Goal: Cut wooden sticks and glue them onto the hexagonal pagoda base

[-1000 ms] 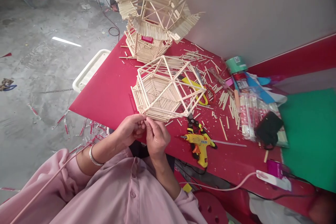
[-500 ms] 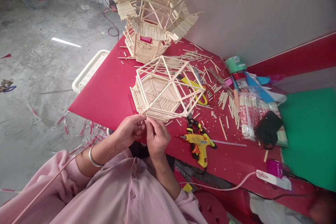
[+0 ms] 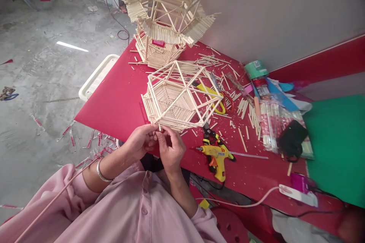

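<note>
My left hand (image 3: 143, 140) and my right hand (image 3: 172, 147) meet at the near rim of a hexagonal wooden-stick frame (image 3: 185, 95) with a slatted floor. A short wooden stick (image 3: 160, 128) shows between their fingertips, close against the rim. Both hands are closed in a pinch, the right thumb under the stick and the left fingers curled beside it. Whether the stick touches the frame cannot be made out. To the right of my right hand a yellow glue gun (image 3: 216, 155) lies on its side over black-and-yellow pliers (image 3: 210, 133).
A taller stick pagoda (image 3: 171, 30) stands behind on the red table (image 3: 105, 102). Yellow-handled scissors (image 3: 218, 106), loose sticks (image 3: 242, 108) and bagged sticks (image 3: 269, 125) lie to the right. A pink cable (image 3: 245, 205) crosses the near edge. A white stool (image 3: 95, 78) stands at the left.
My right fingers have shifted slightly, the index lifting off the thumb, and the short stick's end now shows between them. My left hand and the frame stay in place.
</note>
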`<state>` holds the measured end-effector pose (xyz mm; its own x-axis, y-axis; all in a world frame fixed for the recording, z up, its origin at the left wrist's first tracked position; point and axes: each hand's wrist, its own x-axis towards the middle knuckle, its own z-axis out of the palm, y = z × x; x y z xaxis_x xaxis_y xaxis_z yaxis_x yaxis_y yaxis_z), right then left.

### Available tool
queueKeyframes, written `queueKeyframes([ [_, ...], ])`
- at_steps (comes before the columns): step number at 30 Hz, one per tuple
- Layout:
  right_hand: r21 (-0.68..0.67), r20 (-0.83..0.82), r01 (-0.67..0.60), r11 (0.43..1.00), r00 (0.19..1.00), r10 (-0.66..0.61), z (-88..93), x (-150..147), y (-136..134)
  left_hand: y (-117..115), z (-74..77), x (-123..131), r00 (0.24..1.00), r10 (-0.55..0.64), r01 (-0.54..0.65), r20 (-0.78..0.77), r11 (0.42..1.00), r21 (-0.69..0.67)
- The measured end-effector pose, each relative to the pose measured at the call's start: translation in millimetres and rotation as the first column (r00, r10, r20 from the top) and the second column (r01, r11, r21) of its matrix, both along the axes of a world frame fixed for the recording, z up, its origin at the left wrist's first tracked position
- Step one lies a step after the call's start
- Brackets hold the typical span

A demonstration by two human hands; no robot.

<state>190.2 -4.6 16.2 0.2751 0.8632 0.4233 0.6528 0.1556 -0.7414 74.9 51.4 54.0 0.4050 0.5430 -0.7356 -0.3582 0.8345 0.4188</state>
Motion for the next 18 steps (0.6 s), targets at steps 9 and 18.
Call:
queueKeyframes([
  [9,-0.054,-0.126,-0.073,0.996,0.99,0.066,5.3,2.5,-0.4,-0.4,1.5,-0.6,0.999,-0.038,0.037,0.015,0.999,0.039],
  [18,-0.033,-0.091,-0.058,0.998,0.994,0.055,2.2,1.5,3.3,-0.5,0.2,-0.8,0.999,-0.03,0.029,0.016,0.998,0.063],
])
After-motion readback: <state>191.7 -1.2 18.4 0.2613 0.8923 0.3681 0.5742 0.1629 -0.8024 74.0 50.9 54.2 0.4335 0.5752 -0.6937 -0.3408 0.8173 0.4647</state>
